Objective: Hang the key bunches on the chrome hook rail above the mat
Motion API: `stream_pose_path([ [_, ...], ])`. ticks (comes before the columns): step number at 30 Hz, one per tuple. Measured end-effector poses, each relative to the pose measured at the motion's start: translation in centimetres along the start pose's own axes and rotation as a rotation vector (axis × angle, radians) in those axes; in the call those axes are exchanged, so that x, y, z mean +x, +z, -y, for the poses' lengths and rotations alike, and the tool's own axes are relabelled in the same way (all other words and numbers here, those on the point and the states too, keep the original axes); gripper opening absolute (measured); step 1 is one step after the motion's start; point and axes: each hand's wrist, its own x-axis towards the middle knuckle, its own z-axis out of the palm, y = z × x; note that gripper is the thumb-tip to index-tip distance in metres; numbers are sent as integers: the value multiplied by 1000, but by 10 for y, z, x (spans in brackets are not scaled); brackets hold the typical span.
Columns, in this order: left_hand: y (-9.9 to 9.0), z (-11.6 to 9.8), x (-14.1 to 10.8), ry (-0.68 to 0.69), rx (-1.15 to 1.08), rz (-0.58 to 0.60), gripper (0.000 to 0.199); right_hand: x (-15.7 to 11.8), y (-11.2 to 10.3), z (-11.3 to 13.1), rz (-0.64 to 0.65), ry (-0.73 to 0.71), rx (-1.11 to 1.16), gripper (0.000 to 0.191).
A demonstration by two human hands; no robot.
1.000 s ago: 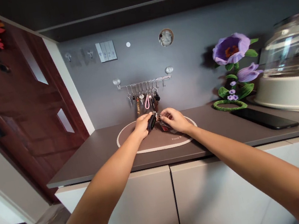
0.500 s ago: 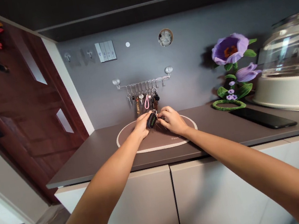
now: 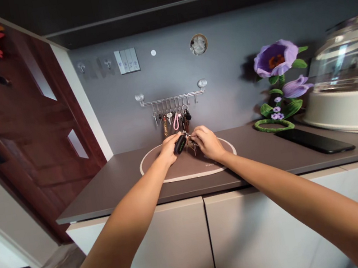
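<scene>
Both hands meet over the brown mat (image 3: 178, 170) with the pale rim. My left hand (image 3: 168, 150) is closed on a black key fob (image 3: 180, 144) with small green lettering. From the fob a metal ring and clasp (image 3: 186, 134) reach across to my right hand (image 3: 207, 142). That hand pinches the bunch of keys (image 3: 193, 147) at the ring, and a few keys dangle below its fingertips. Just behind, a silver hook rail (image 3: 173, 98) on the wall carries several keys, a pink strap (image 3: 176, 120) and a brown strap (image 3: 165, 126).
To the right on the counter (image 3: 105, 187) lie a black phone (image 3: 315, 140) and a purple knitted flower (image 3: 275, 60) with a green ring base. A cream appliance with a clear dome (image 3: 349, 105) stands beyond. A dark cabinet (image 3: 179, 12) overhangs above; a red-brown door (image 3: 43, 143) is at left.
The fob has tilted steeper and shifted slightly left in my left hand. Keys now hang visibly under my right fingers, where they were mostly hidden before.
</scene>
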Motion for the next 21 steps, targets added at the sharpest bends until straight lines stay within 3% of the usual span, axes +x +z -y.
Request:
stream_pose_path([
  [21,-1,7,-2,-5,295,70,25,5,-7,-6,-114,177,303,17],
])
